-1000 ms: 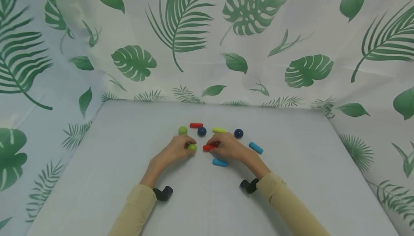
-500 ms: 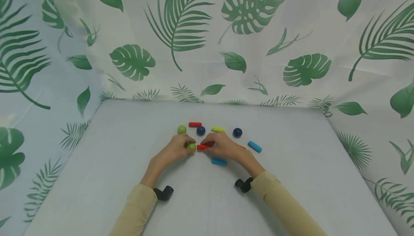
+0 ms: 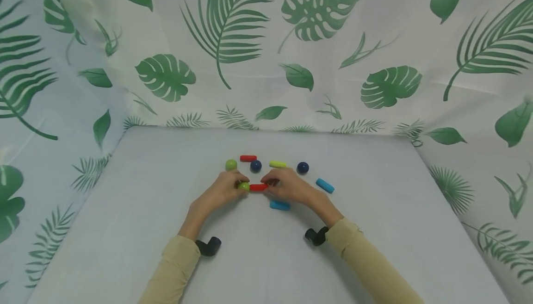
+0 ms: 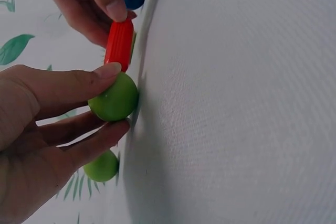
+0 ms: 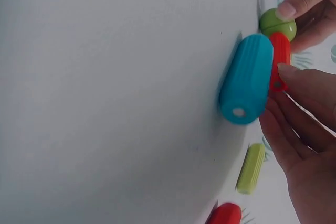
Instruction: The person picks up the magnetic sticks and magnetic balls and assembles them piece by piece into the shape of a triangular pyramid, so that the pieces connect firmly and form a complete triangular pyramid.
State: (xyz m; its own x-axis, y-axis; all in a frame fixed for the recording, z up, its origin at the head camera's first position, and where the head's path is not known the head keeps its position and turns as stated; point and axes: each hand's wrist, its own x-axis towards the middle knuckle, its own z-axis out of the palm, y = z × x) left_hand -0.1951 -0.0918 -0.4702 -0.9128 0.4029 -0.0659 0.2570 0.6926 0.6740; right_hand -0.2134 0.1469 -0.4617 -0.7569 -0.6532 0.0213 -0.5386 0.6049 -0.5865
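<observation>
Between thumb and fingers, my left hand (image 3: 222,190) holds a green ball (image 4: 113,98) just at the tabletop. My right hand (image 3: 293,186) pinches a ridged red stick (image 4: 119,44) by its right end. The stick's other end meets the ball in the head view; whether it is inserted cannot be told. Close in front of the right hand lies a blue stick (image 5: 248,80) with a hole in its end. A second green ball (image 3: 231,164) sits just behind the left hand.
Behind the hands lie another red stick (image 3: 248,158), a dark blue ball (image 3: 256,165), a yellow-green stick (image 3: 277,164) and a second dark blue ball (image 3: 303,167). Another blue stick (image 3: 325,185) is to the right. A leaf-printed cloth (image 3: 245,89) hangs behind the white table (image 3: 166,156).
My right hand has moved left with the red stick, closing the gap to the green ball. The left hand keeps hold of the ball and has barely moved.
</observation>
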